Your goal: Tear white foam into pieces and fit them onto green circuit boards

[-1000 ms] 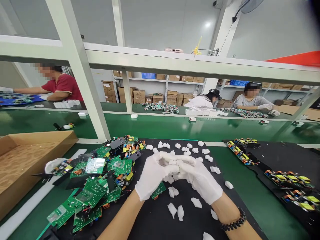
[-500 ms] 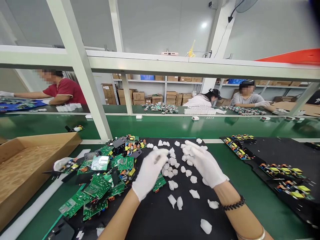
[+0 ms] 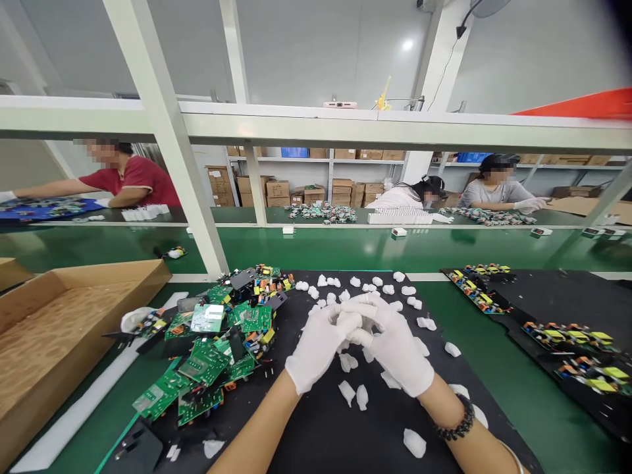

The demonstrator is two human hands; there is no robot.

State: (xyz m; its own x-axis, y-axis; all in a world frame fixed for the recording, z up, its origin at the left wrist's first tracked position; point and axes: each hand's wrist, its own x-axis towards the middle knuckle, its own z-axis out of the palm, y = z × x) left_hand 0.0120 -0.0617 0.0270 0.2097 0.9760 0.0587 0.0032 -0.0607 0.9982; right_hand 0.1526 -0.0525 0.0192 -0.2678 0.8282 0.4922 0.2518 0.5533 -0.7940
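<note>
My left hand [image 3: 318,345] and my right hand [image 3: 392,349], both in white gloves, meet over the middle of the black mat [image 3: 365,441]. Their fingers are bent and pressed together at the tips. Whatever they may pinch is hidden by the white gloves. Small soft-looking white lumps lie around and partly beneath them, such as one lump [image 3: 362,397] just in front and a larger lump [image 3: 414,443] nearer me. Left of my left hand rises a heap of green circuit boards [image 3: 205,365] with yellow and orange components.
A shallow cardboard box [image 3: 93,283] stands at the left beside a white strip [image 3: 106,388]. On the right, a second black mat [image 3: 553,296] carries rows of assembled boards [image 3: 567,336]. A white frame post [image 3: 170,151] rises ahead. Several co-workers sit across the green conveyor [image 3: 320,250].
My hands, apart before, have come together with fingers touching. The green board seen beside my left hand no longer shows. The view has shifted slightly.
</note>
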